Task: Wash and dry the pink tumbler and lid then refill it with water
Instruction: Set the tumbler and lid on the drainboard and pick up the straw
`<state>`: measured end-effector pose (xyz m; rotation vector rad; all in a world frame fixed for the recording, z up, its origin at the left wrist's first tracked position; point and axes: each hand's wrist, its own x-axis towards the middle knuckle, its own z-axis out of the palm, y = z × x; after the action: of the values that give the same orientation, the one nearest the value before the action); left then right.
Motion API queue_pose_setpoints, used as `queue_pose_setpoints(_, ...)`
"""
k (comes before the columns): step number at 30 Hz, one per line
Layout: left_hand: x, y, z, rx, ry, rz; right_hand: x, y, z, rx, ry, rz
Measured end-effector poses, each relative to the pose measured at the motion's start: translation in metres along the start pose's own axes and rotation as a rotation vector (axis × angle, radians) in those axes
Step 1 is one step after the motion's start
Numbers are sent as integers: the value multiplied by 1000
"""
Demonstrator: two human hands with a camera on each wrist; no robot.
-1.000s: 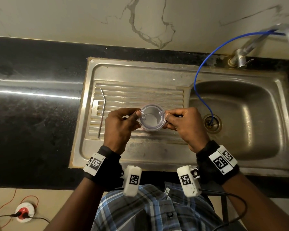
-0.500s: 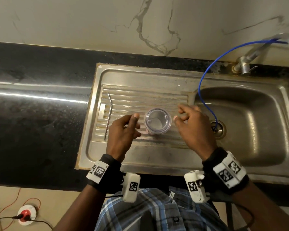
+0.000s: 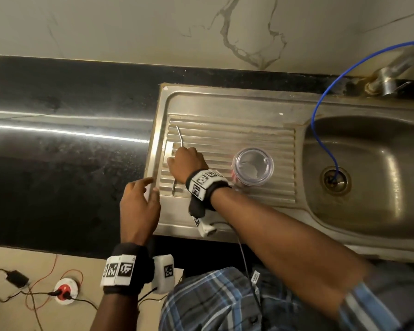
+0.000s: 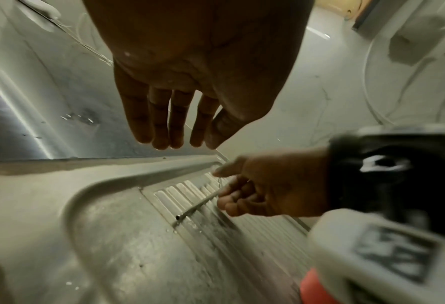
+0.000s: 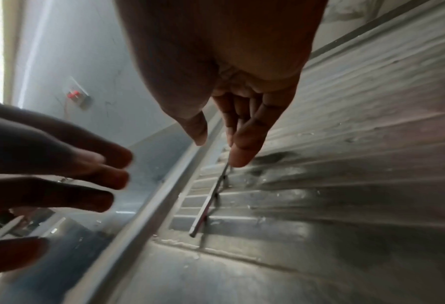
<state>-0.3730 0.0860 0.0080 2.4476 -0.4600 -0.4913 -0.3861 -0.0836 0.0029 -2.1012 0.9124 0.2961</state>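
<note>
The pink tumbler [image 3: 253, 167] stands upright on the ribbed drainboard [image 3: 261, 139], its clear lid on top; no hand touches it. My right hand [image 3: 184, 161] reaches across to the drainboard's left side. Its fingers curl over a bent metal straw [image 3: 179, 137] lying there. The wrist views show the same straw [image 4: 198, 205] [image 5: 211, 201] under the fingers of that right hand [image 5: 232, 131] with the thumb held apart. My left hand [image 3: 139, 206] hovers with straight fingers over the sink's left rim and holds nothing.
The sink basin [image 3: 368, 175] lies to the right, with a blue hose [image 3: 320, 130] running from the tap [image 3: 390, 80] into the drain. Black counter [image 3: 58, 139] stretches left of the sink. Cables and a socket [image 3: 66, 291] lie on the floor below.
Both hands have let go of the tumbler. The right hand crossed left to the metal straw; the left hand drew back to the sink's left rim.
</note>
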Motion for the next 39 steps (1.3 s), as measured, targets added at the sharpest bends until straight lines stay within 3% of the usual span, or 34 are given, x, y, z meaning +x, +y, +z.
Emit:
queue_pose_setpoints(6, -13, -13, -9, -101, -15, -66, 18, 2, 3, -73, 37, 32)
queue_pose_setpoints(9, -12, -10, -5, -111, -34, -59, 1, -3, -6, 25, 59, 11)
queue_pose_setpoints(12, -8, 2, 3, -96, -48, -35, -38, -14, -27, 140, 133, -108)
queue_pose_setpoints(15, -3, 22, 12, -124, -89, 8, -86, -14, -72, 196, 294, -307)
queue_pose_setpoints(18, -1, 49, 20, -223, -195, 122, -118, 19, -126, 312, 500, -440)
queue_pose_setpoints(21, -6, 79, 32, -297, -335, 266, -137, 70, -166, 397, 723, -366)
queue_pose_setpoints(23, -10, 96, 42, -306, -410, 347, -141, 98, -176, 449, 791, -285)
queue_pose_setpoints(26, -12, 116, 58, -269, -437, 439, -144, 122, -173, 410, 816, -256)
queue_pose_setpoints(39, -3, 124, 86, -234, -385, 492, -143, 128, -165, 265, 840, -381)
